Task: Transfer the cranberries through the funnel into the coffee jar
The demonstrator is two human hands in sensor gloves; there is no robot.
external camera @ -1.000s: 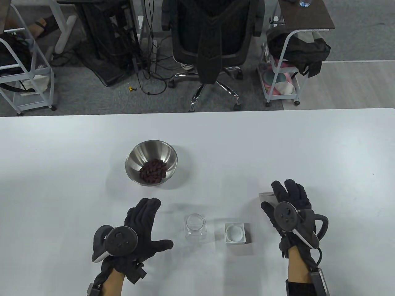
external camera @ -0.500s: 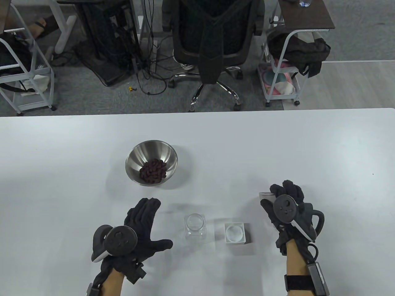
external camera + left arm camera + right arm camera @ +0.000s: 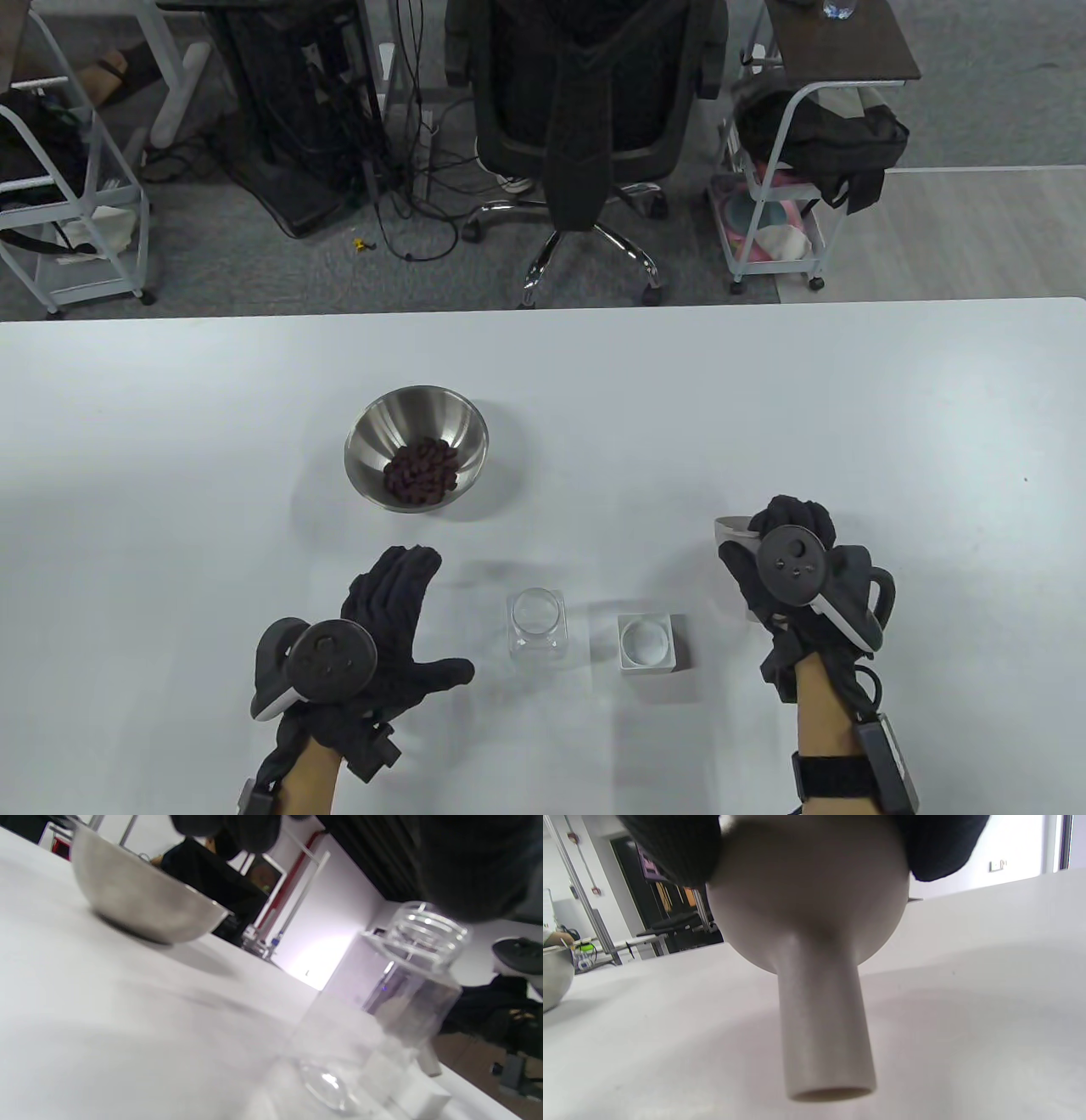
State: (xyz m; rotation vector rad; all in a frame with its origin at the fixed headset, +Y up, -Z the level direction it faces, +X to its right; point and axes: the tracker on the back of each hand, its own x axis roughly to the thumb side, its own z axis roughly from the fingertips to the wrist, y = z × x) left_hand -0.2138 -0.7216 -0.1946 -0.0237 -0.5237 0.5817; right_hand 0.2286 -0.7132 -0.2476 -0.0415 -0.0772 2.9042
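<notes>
- right hand (image 3: 793,564) fingers curled round pale plastic funnel (image 3: 814,955); funnel rim mostly hidden in table view
- left hand (image 3: 382,628) fingers spread, beside clear glass jar (image 3: 536,622)

Even overhead light, soft shadows on table (image 3: 764,407), wrist views blurry, bright bg glare

Bowl (image 3: 416,447): brushed metal, dull sheen. 
Cranberries (image 3: 422,469): dark red, wrinkled, matt. 
Jar (image 3: 536,621): clear, glossy, threaded neck. 
Lid (image 3: 648,643): white, smooth. 
Funnel (image 3: 814,942): off-white, matt plastic. 
Tabletop (image 3: 764,399): white, smooth, matt. 
Gloves: black knit cloth.
</notes>
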